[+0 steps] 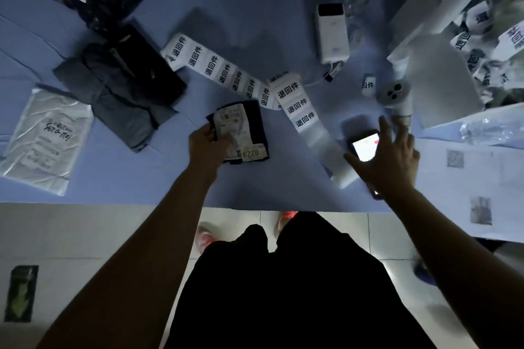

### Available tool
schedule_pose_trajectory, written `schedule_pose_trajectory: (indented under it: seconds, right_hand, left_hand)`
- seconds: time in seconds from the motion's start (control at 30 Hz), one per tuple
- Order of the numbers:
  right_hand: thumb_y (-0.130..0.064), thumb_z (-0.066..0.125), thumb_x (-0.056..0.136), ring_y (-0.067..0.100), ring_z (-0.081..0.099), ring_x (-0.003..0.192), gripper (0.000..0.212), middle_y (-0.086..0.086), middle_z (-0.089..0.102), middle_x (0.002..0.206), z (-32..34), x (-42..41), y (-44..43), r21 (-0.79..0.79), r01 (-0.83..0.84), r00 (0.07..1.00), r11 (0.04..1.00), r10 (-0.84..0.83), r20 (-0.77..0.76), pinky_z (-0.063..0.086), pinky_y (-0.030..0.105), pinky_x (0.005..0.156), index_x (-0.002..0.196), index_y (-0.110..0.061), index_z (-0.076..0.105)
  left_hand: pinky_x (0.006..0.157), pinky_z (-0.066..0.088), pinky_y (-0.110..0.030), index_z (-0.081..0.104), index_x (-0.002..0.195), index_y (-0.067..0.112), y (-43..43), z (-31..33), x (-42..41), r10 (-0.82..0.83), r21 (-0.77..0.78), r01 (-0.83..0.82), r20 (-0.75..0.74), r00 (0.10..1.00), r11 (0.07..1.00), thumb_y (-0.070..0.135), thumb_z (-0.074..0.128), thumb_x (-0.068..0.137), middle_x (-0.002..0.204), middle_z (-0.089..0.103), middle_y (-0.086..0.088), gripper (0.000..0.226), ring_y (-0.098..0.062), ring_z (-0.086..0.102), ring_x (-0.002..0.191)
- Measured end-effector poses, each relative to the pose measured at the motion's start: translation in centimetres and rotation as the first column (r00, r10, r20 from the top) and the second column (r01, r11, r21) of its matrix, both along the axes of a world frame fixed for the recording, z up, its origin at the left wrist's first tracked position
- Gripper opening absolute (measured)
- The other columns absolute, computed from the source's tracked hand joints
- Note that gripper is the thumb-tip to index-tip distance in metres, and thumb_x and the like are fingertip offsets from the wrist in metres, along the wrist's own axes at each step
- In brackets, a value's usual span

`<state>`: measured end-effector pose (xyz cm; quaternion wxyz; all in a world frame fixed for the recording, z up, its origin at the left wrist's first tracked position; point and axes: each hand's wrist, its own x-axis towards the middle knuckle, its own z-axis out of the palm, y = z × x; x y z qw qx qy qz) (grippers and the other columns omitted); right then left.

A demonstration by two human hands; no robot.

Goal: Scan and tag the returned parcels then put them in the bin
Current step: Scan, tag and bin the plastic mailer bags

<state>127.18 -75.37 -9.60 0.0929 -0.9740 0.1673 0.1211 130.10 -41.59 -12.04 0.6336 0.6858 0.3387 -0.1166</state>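
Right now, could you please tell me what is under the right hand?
A device with a lit screen is under the right hand; the palm hides most of its body below the screen.

Two hands show: the left hand [209, 147] grips one small dark parcel with a white label [241, 133], with one white plastic mailer [45, 139] to its left and at least three overlapping dark plastic bags [122, 99] beyond it. Between the hands lie two strips of white printed stickers [221, 71], and one loose sticker [367, 84] lies beyond the right hand [388, 156]. Under that hand is one lit phone [364, 147]; beyond it, one white handheld device [394, 93] and one white power bank [331, 34].
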Motion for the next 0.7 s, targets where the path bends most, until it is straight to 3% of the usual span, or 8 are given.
schedule_pose_trajectory:
  seconds: [0.07, 0.17, 0.3, 0.4, 0.53, 0.7]
  right_hand:
    - [-0.061, 0.076, 0.078, 0.042, 0.046, 0.132, 0.102, 0.020, 0.042, 0.150, -0.8, -0.1, -1.7, 0.060, 0.018, 0.996, 0.998, -0.013, -0.083, 0.045, 0.056, 0.099, 0.155, -0.018, 0.025]
    - [-0.065, 0.075, 0.076, 0.040, 0.052, 0.125, 0.093, 0.017, 0.054, 0.136, -1.7, -0.4, -2.8, 0.112, 0.011, 0.996, 0.994, -0.002, -0.084, 0.050, 0.056, 0.093, 0.147, -0.018, 0.036]
    - [-0.070, 0.072, 0.074, 0.037, 0.053, 0.121, 0.091, 0.015, 0.056, 0.128, -2.4, -0.5, -3.2, 0.108, 0.036, 0.996, 0.993, -0.026, -0.090, 0.051, 0.053, 0.089, 0.142, -0.018, 0.043]
    - [-0.070, 0.074, 0.072, 0.036, 0.054, 0.119, 0.088, 0.014, 0.057, 0.125, -2.6, 0.0, -2.9, 0.076, 0.039, 0.996, 0.996, -0.032, -0.082, 0.052, 0.052, 0.087, 0.138, -0.020, 0.046]
    - [-0.068, 0.077, 0.072, 0.036, 0.056, 0.119, 0.086, 0.014, 0.059, 0.126, -2.3, 0.5, -2.3, 0.076, 0.053, 0.995, 0.996, -0.047, -0.087, 0.053, 0.051, 0.089, 0.138, -0.021, 0.049]
    - [-0.058, 0.081, 0.066, 0.029, 0.065, 0.093, 0.062, 0.010, 0.068, 0.103, -0.6, 1.3, -0.6, 0.270, 0.149, 0.985, 0.951, -0.168, 0.047, 0.055, 0.037, 0.074, 0.110, -0.018, 0.064]
  left_hand:
    - [0.057, 0.058, -0.024, 0.069, 0.119, 0.004, -0.5, 0.4, 0.6, 0.023, 0.020, -0.023, -0.009, 1.000, 1.000, -0.001, 0.072, 0.089, 0.102, 0.073, -0.008, 0.031, -0.018, 0.070, 0.084]
    - [0.056, 0.058, -0.025, 0.067, 0.123, 0.003, -0.7, 0.9, 1.6, 0.029, 0.049, -0.029, -0.002, 1.000, 0.998, -0.001, 0.072, 0.089, 0.103, 0.074, -0.008, 0.034, -0.017, 0.071, 0.082]
    - [0.062, 0.061, -0.029, 0.066, 0.127, 0.004, -0.3, 1.6, 2.5, 0.006, 0.081, -0.008, 0.030, 1.000, 0.997, -0.002, 0.069, 0.090, 0.106, 0.075, -0.007, 0.037, -0.017, 0.072, 0.085]
    - [0.061, 0.061, -0.029, 0.069, 0.121, 0.011, -0.1, 2.4, 2.7, -0.037, 0.090, 0.030, 0.077, 0.996, 0.995, -0.002, 0.068, 0.091, 0.097, 0.077, 0.003, 0.033, -0.013, 0.074, 0.083]
    - [0.068, 0.063, -0.035, 0.070, 0.121, 0.010, 0.3, 3.9, 2.9, -0.086, 0.102, 0.074, 0.124, 0.988, 0.992, 0.001, 0.069, 0.091, 0.097, 0.078, 0.002, 0.031, -0.017, 0.075, 0.089]
    - [0.070, 0.064, -0.041, 0.072, 0.105, 0.016, 1.4, 6.8, 3.0, -0.111, 0.088, 0.092, 0.245, 0.963, 0.992, 0.001, 0.069, 0.092, 0.093, 0.077, 0.004, 0.021, -0.017, 0.076, 0.087]
